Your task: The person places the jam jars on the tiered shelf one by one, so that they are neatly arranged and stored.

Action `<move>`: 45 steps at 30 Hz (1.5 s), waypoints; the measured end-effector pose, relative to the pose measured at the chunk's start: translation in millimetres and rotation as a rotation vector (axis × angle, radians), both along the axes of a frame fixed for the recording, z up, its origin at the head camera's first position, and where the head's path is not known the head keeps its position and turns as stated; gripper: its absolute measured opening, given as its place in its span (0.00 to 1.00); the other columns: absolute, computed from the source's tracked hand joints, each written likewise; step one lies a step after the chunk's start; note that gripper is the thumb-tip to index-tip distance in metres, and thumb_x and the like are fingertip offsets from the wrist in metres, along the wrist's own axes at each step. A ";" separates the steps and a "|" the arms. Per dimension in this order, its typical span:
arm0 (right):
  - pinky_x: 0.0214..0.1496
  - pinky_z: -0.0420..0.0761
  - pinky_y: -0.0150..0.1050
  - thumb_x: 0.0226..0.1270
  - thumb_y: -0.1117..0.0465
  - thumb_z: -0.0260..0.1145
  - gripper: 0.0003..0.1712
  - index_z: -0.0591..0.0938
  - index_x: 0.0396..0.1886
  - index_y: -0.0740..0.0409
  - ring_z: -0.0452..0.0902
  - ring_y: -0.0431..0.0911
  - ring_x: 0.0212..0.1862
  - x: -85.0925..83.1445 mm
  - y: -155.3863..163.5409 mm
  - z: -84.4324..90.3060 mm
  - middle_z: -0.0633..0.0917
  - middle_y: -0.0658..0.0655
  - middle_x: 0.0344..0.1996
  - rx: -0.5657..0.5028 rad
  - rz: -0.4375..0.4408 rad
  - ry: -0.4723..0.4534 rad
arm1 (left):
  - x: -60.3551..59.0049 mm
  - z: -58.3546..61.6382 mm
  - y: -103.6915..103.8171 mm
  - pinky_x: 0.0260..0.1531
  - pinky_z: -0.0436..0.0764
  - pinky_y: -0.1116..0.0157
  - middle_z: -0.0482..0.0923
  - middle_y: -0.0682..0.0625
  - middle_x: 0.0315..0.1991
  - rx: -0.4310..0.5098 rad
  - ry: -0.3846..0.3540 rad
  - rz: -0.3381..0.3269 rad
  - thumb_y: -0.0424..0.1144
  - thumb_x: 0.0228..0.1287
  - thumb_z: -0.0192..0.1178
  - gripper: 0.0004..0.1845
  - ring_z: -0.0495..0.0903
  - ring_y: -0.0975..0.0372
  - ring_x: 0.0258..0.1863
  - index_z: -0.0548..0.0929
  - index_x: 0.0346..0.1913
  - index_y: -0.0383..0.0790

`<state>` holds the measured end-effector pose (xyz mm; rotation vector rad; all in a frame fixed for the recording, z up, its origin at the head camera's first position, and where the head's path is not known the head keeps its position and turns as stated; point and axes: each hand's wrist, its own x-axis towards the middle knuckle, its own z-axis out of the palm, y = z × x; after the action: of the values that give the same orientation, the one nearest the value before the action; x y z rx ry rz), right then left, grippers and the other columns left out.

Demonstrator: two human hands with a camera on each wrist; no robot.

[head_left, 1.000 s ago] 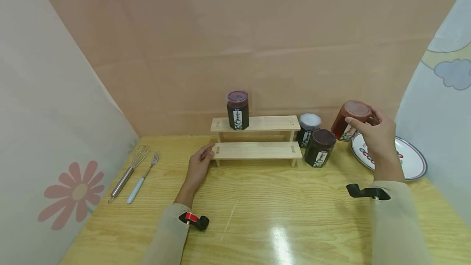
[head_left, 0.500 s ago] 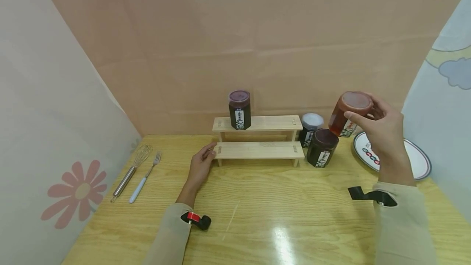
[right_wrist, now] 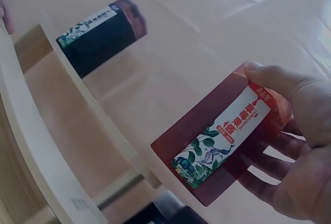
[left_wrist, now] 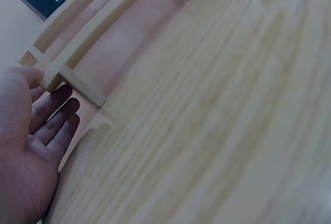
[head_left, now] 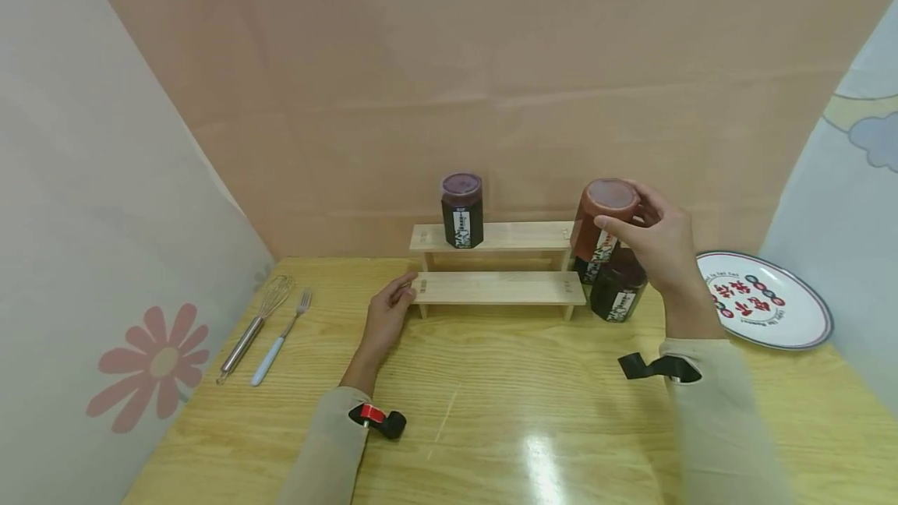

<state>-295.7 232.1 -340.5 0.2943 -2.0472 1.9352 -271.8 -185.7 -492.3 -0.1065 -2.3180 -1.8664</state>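
My right hand (head_left: 662, 244) holds a hexagonal jar of red contents (right_wrist: 222, 136) near its lid, thumb on one side and fingers on the other. In the head view this jar hangs in the air by the right end of the upper board of a two-step wooden shelf (head_left: 498, 287). A dark jar with a purple lid (head_left: 462, 213) stands upright on that upper board, left of its middle. My left hand (head_left: 386, 318) grips the left end of the lower board; in the left wrist view its other fingers (left_wrist: 54, 123) are loosely curled below.
Right of the shelf another dark jar (head_left: 617, 291) stands on the table (head_left: 491, 396), with a further jar mostly hidden behind it. An oval plate (head_left: 807, 318) lies at the right. A whisk (head_left: 245, 341) and a blue-handled fork (head_left: 270, 357) lie at the left.
My right hand has lifted the red jar slightly, then carried it left from over the plate's edge to the shelf's right end. The left hand keeps its place at the shelf.
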 end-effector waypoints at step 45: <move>0.58 0.81 0.33 0.64 0.48 0.77 0.39 0.73 0.74 0.42 0.76 0.45 0.63 -55.5 -70.7 1.4 0.77 0.54 0.66 0.184 0.115 -0.092 | 15.8 32.3 8.1 0.72 0.74 0.50 0.74 0.41 0.72 -0.020 -0.064 -0.020 0.39 0.81 0.54 0.22 0.73 0.50 0.73 0.75 0.73 0.41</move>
<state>-351.1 161.4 -339.1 0.3798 -2.3208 1.8586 -256.0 -177.6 -460.0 -0.0732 -2.3873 -1.8828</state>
